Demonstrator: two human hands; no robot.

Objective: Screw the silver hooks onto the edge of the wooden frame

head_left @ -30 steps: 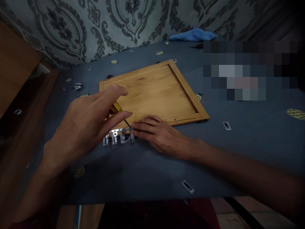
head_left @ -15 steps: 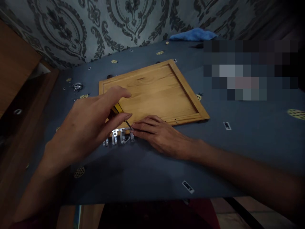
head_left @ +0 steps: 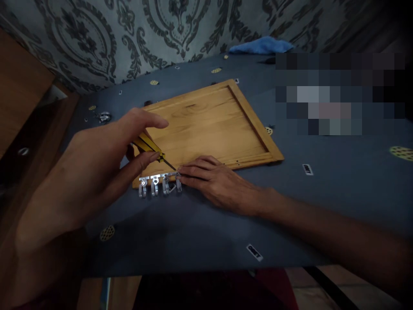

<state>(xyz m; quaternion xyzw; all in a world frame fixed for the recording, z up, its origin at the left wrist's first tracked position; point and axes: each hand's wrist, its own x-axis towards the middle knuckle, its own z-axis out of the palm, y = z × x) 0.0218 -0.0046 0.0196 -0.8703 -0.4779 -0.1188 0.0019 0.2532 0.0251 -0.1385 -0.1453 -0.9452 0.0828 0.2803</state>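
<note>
Nearest, below the near edge of the tabletop [head_left: 193, 245]: shadowed dark red surface [head_left: 277, 286]. Tabletop in grey-blue, printed with pineapples and small white labels. Reaching in from near right, right hand [head_left: 222, 185], palm down over the near edge of a framed wooden panel [head_left: 206, 120], fingertips at the right end of a row of silver fittings [head_left: 155, 178]; pinching or merely pressing, cannot tell. From near left, left hand [head_left: 100, 159], grasping a yellow-and-black screwdriver [head_left: 143, 144]; thumb against the front of the handle, index finger stretched out clear, other fingers mostly hidden. Four fittings counted, side by side along the left part of the panel's near edge, curved parts overhanging toward the near side. Screwdriver tilted, shaft slanting down to the right, tip at the rightmost fitting, just beside the right fingertips; exact seat too small to make out. Small dark holes [head_left: 238, 162] farther right along the same edge. Panel recessed face up. Farther left, well apart from panel: small cluster of silver hardware [head_left: 103, 117]. Far edge: crumpled blue cloth [head_left: 261, 46], then patterned wall covering [head_left: 174, 21] behind.
</note>
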